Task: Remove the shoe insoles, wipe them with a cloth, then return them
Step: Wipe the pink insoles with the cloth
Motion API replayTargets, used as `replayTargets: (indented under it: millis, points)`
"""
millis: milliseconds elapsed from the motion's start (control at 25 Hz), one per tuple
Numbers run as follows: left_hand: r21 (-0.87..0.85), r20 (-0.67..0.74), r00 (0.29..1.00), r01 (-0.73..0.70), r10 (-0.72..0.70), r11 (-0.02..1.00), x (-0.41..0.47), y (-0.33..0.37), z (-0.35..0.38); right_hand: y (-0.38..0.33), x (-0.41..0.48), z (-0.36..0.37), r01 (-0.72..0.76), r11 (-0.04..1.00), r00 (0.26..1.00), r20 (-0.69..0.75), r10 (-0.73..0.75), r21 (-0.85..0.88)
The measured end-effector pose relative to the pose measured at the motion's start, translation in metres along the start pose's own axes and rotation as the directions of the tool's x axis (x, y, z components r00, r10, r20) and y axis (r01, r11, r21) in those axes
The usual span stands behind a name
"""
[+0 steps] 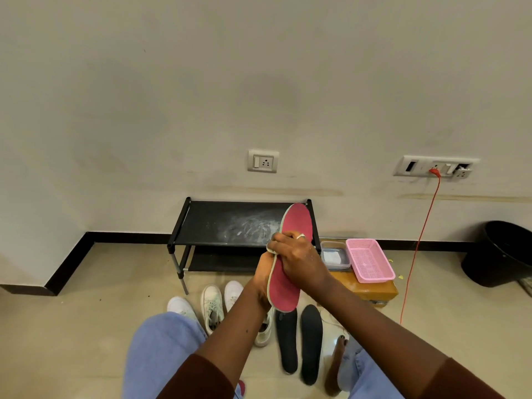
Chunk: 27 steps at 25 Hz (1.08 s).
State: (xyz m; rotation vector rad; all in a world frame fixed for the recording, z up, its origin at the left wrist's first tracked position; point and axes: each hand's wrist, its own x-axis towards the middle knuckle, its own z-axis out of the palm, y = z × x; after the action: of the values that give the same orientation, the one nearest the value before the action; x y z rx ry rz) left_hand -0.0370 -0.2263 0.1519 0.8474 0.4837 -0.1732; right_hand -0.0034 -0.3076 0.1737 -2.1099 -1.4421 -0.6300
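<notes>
Here I am with the pink insole (pixel 288 286) up in front of me, standing on end, toe high and heel low, its pink face turned my way. My left hand (pixel 262 273) grips it from behind along its left edge, about the middle. My right hand (pixel 299 257) lies across the front, fingers curled over the cloth (pixel 270 249). Only a pale scrap of it peeps out past my knuckles, pressed to the insole's edge. There's a ring on one right finger.

Down on the floor (pixel 86 326) between my knees, two black insoles (pixel 288 341) lie side by side, just apart, toes pointing away from me. Left of them sit the white shoes (pixel 213 306), bunched together, one touching my left forearm's outline so I can't see all of it. My bare right foot (pixel 336 364) rests beside the right black insole.

Behind the insole stands the black rack (pixel 224 226) against the wall (pixel 259 82), its top shelf smeared with white dust. To its right, a box (pixel 371 290) carries a clear tub (pixel 335 256) and a pink basket (pixel 370 260), touching each other. An orange cable (pixel 420 240) drops from the socket (pixel 434 167) to the floor. A black bin (pixel 501 254) sits far right.
</notes>
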Motion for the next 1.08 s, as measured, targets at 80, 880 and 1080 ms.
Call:
replayTargets:
  millis: [80,880,1080]
  points:
    - [-0.102,0.084,0.996,-0.009,0.017,0.995,-0.006,0.001,0.000,0.008,0.018,-0.008,-0.121,0.992,0.991,0.049,0.123,-0.043]
    - [-0.443,0.090,0.990,-0.061,0.113,0.895,0.023,-0.003,-0.017,-0.004,0.014,-0.008,-0.337,0.939,0.910,0.281,0.304,0.076]
    - [-0.287,-0.060,0.993,-0.115,0.102,0.951,0.014,0.001,-0.011,0.020,0.029,-0.003,-0.457,0.889,0.877,0.169,0.450,0.009]
